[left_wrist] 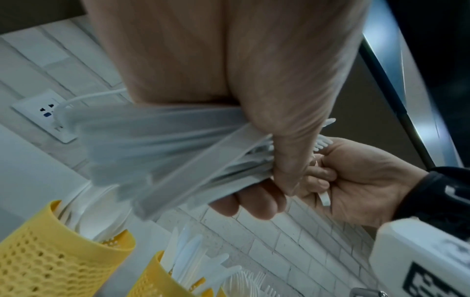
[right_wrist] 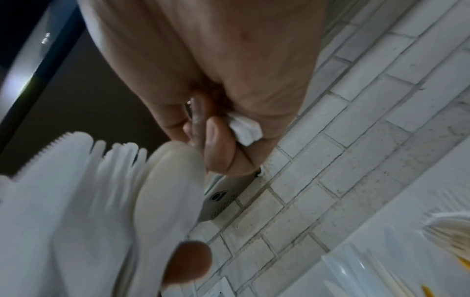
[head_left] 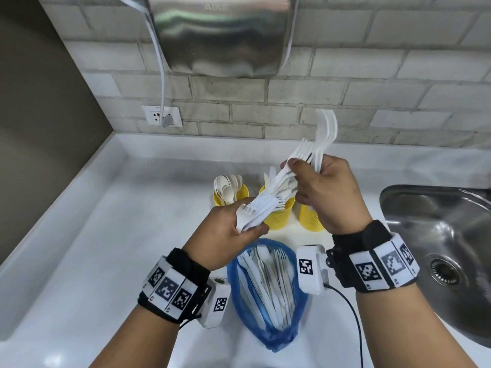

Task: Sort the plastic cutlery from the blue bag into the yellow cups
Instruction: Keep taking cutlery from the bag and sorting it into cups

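Observation:
My left hand [head_left: 245, 225] grips one end of a mixed bundle of white plastic cutlery [head_left: 268, 197], which slants up to the right over the cups. My right hand [head_left: 305, 179] holds a few forks [head_left: 325, 136] upright and pinches a fork at the bundle's upper end. Three yellow mesh cups stand behind: the left cup [head_left: 220, 199] holds spoons, the middle cup [head_left: 279, 216] holds knives, the right cup [head_left: 309, 217] is mostly hidden by my right hand. The blue bag [head_left: 240, 296] lies open below my wrists with several pieces inside. The left wrist view shows the bundle [left_wrist: 165, 152] in my fist.
A steel sink [head_left: 438, 229] lies at the right. A wall socket [head_left: 162, 116] with a white cable and a metal hand dryer [head_left: 223, 35] are on the brick wall. A black wire [head_left: 356, 322] runs from my right wrist. The white counter [head_left: 106, 248] stretches left.

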Demonstrator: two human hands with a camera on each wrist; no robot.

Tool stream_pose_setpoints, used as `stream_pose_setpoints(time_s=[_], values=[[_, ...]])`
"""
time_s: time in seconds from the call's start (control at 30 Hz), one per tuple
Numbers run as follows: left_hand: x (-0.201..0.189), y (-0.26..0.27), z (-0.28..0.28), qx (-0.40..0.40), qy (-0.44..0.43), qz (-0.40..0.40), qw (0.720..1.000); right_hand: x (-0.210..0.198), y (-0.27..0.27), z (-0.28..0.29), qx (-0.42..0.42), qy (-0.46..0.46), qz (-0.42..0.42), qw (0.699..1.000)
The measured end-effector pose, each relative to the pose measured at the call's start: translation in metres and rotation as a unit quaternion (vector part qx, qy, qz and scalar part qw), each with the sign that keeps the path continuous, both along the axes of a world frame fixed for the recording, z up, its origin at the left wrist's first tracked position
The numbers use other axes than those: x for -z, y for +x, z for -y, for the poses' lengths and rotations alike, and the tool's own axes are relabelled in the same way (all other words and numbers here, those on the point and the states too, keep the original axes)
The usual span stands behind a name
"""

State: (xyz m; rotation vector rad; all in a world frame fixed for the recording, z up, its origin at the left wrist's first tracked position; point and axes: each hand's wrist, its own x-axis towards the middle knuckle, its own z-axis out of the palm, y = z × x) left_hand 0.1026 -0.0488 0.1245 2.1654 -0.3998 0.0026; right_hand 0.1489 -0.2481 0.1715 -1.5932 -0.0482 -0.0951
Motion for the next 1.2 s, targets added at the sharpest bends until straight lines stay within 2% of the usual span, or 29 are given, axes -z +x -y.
stream_pose_setpoints(time_s=[0.17,0.3,0.4,0.53,0.63,0.73,0.83,0.97,1.1,1.2], values=[[0.006,-0.006,-0.005,0.006,0.014,-0.022,1.0,-0.007,0.006,0.006,0.022,0.123,0.008,0.992],[0.009,-0.009,-0.017,-0.053,-0.076,-0.075,0.993,-0.005,0.013,0.016,0.065,0.187,0.018,0.98],[0.007,-0.009,-0.024,-0.11,-0.13,-0.066,0.983,0.002,0.015,0.018,0.064,0.151,-0.001,0.986],[-0.002,-0.003,-0.02,-0.156,-0.157,-0.04,0.974,0.017,0.012,0.005,-0.025,0.057,-0.064,0.996],[-0.005,0.002,-0.011,-0.15,-0.172,-0.047,0.972,0.024,0.004,-0.011,-0.115,0.01,-0.098,0.989],[-0.006,0.004,-0.006,-0.124,-0.178,-0.067,0.974,0.023,-0.002,-0.021,-0.157,0.04,-0.116,0.98],[-0.004,0.003,-0.005,-0.108,-0.204,-0.097,0.968,0.022,-0.003,-0.026,-0.153,0.097,-0.136,0.974],[-0.001,0.003,-0.004,-0.106,-0.284,-0.133,0.944,0.029,0.001,-0.031,-0.116,0.068,-0.103,0.986],[-0.001,0.0,0.0,-0.085,-0.244,-0.126,0.958,0.037,0.004,-0.036,-0.107,0.079,-0.075,0.988],[-0.001,-0.002,0.004,-0.089,-0.261,-0.114,0.955,0.038,0.001,-0.036,-0.116,0.09,-0.066,0.987]])
